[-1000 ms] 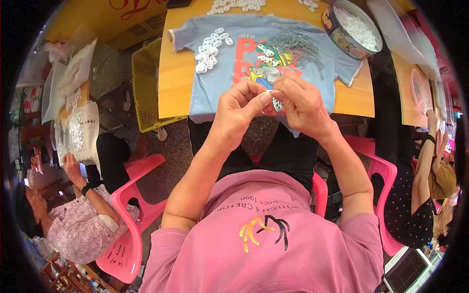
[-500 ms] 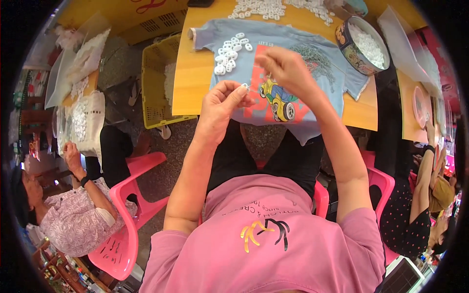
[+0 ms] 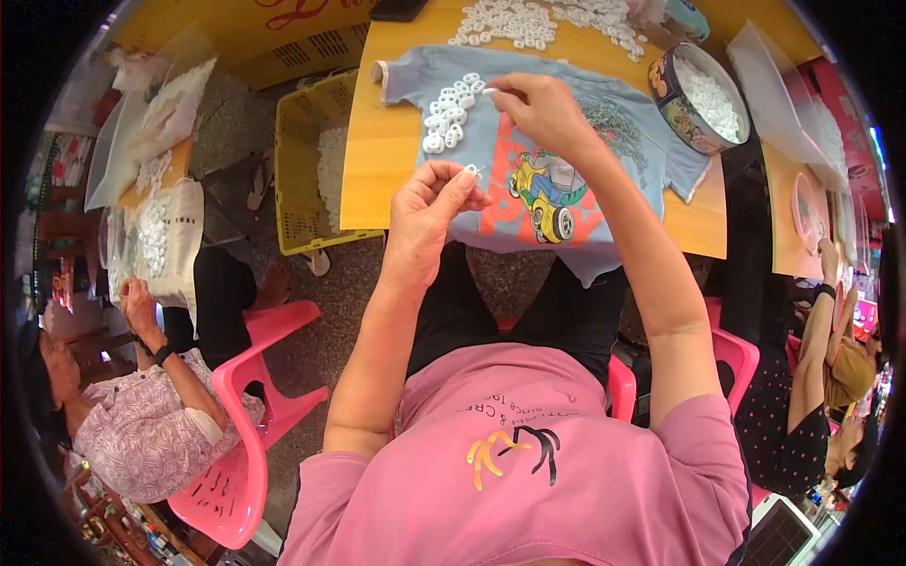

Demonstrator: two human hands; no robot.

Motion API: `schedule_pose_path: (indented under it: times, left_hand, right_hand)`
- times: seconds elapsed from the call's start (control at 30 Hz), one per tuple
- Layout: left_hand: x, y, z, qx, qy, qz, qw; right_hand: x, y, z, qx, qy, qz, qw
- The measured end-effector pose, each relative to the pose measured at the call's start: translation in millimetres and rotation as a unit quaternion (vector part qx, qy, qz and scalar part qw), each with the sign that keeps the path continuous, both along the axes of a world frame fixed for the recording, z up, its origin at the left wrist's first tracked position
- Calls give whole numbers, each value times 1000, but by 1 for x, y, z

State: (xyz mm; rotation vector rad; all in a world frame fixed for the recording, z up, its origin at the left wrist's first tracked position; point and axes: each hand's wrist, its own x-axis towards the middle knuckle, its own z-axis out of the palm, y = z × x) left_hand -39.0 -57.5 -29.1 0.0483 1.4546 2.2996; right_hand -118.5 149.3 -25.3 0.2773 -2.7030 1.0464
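Observation:
My left hand (image 3: 429, 200) is closed in a pinch on a small white two-holed plastic piece (image 3: 473, 171), which shows at the thumb tip. Farther up, my right hand (image 3: 545, 111) pinches another small white plastic piece (image 3: 490, 91) between thumb and fingers, close to the loose pile. That pile of white oval plastic pieces (image 3: 445, 120) lies on a blue printed T-shirt (image 3: 623, 170) spread over the table. Beyond the shirt are more white pieces (image 3: 510, 26). A round tin (image 3: 698, 99) filled with small white pieces stands at the far right.
The wooden table (image 3: 366, 179) ends close to my lap. A yellow plastic crate (image 3: 300, 179) stands on the floor left of it. People sit at tables on both sides, one on a pink chair (image 3: 247, 415). A dark flat object (image 3: 397, 9) lies at the back edge.
My right hand has moved left and away from me, to the edge of the pile, and now pinches a white piece. My left hand stays nearly in place with its piece.

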Motion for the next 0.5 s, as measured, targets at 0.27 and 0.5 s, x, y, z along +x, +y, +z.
schedule_pose_path:
  times: [0.27, 0.5]
  left_hand:
    - [6, 34, 23, 16, 176, 62, 982]
    - [19, 52, 28, 4, 169, -3, 986]
  right_hand:
    - [83, 12, 34, -422, -267, 49, 865]
    - [119, 27, 40, -515, -261, 29, 816]
